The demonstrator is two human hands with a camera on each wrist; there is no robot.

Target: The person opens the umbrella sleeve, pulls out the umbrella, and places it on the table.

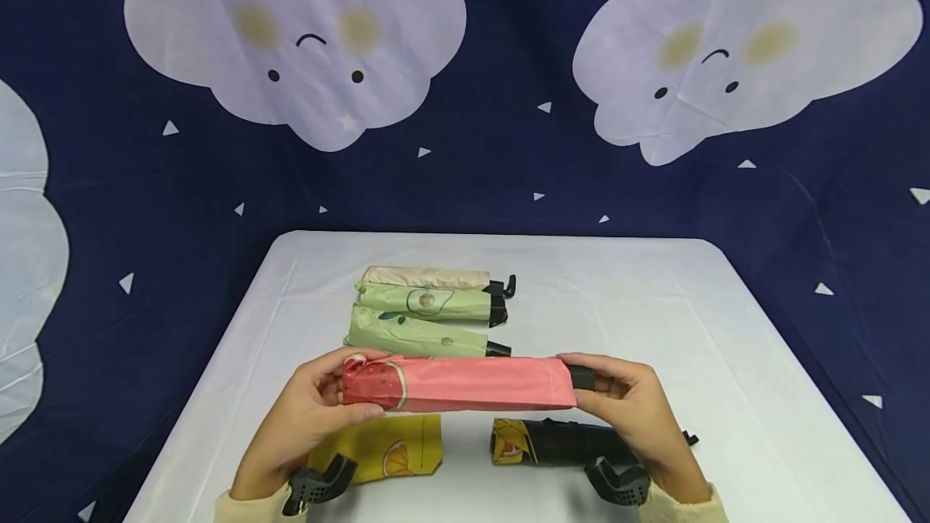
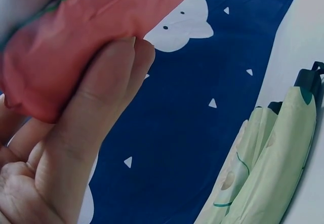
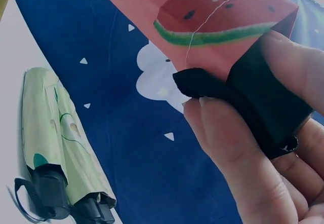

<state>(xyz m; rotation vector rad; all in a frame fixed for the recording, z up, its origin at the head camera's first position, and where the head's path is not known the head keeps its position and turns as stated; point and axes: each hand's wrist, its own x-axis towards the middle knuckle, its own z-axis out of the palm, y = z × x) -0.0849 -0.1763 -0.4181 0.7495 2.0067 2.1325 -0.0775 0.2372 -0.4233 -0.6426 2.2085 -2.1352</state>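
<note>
A: Biggest first?
B: Navy backdrop [image 1: 494,176], with pale clouds [image 1: 312,63] and small white triangles printed on it. Then the white tabletop [image 1: 617,305].
A: Next size down?
B: Umbrellas. Pink umbrella [image 1: 472,384], watermelon print, folded in its cover, held level above the tabletop between both hands. Three more lie side by side beyond it, black handle ends to the right: leaf-print umbrella [image 1: 421,336] nearest, then avocado-print umbrella [image 1: 461,305], then beige umbrella [image 1: 425,278] at the back. Both prints are on pale green.
A: Near side?
B: Black umbrella [image 1: 574,444], right side, yellow patterned end facing left, partly hidden by the right arm. Yellow cover [image 1: 378,446] with an orange slice, left side, partly behind the left hand.
A: Hands?
B: Left hand [image 1: 312,406] grips the pink umbrella's left end, thumb below, fingers above. Right hand [image 1: 639,402] grips the other end, fingers curled round the black handle [image 3: 268,97] and reaching the cover's edge.
A: Small stuff?
B: Black wrist cameras [image 1: 323,481], one per wrist. Smallest: dark strap [image 3: 195,83] by the handle, right fingertips touching it.
</note>
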